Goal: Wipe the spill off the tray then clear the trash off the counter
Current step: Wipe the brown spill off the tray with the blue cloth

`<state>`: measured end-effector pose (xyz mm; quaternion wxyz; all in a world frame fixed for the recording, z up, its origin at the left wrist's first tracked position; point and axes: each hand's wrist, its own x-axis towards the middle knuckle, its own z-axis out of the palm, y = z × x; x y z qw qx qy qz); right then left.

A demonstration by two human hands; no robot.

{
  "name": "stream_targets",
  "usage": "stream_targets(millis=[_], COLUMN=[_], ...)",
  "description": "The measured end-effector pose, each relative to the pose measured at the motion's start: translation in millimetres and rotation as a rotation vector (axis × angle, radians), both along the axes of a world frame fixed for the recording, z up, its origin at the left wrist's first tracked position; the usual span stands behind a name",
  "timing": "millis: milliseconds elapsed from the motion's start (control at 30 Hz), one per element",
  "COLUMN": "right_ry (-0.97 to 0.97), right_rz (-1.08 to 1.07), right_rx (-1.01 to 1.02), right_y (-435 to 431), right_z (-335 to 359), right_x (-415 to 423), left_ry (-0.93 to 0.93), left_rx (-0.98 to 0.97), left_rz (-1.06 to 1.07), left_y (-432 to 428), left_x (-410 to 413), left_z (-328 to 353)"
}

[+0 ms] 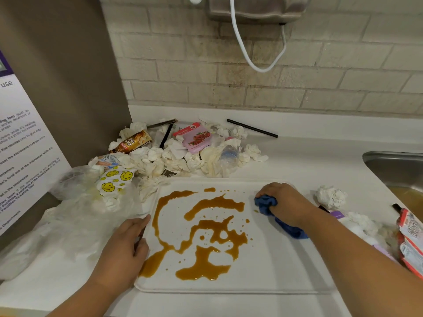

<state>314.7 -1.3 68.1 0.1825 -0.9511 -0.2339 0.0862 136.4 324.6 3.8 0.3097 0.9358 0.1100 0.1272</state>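
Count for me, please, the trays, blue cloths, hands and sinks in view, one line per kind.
tray: 1
blue cloth: 1
hands: 2, left hand and right hand
sink: 1
Total: 5

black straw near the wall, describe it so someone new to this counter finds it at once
Find the white tray, then the trash pile behind it. The black straw lies at the pile's right end along the wall, long and fully exposed, unlike the shorter straw tucked among tissues.
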Motion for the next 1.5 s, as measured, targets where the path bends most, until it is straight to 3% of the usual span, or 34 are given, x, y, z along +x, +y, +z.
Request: stream_targets(millis=[133,267,400,533,700,833,900,1033,1233,1367,1500], right_ry=[0.052,0.139,0.171,0.319,0.108,0.223,0.176,0.004,-0.173,-0.096,-0.145], right_rz=[0.089,-0.001,0.022,0.025,0.101,0.123,0.050,-0.123,-0.249,-0.289,-0.135], right_rx=[0.020,-0.003,0.036,0.006,0.054,-0.019,-0.032,0.341,0.477,0.347,0.147], right_y=[-4,-8,5,-6,1,-13,-19,-29,-36,-36,-34], right_z=[-2,7,3,12,7,13,23,56,65,32,4], right_x=[-14,-8,-26,-22,-38,-38,-32,-27,-18,-26,-37], left_ry=[0.003,-0.001,-0.004,0.001,-0.009,-0.017,-0.018,-0.017,-0.018,-0.014,-0.010], left_rx=[-0.007,-0.007,-0.003,-0.002,-0.012,-0.020,-0.027,-0.021,-0.014,-0.020,-0.008], left_rz=[0.009,0.005,0.007,0.008,0.009,0.010,0.009,0.009,0.009,0.011,0.014], left_y=[0,0,0,0,-1,-1,-1,0,1,1,1], left_x=[0,0,0,0,0,1,0,0,1,0,0], left_z=[0,0,0,0,0,0,0,0,-1,-1,-1])
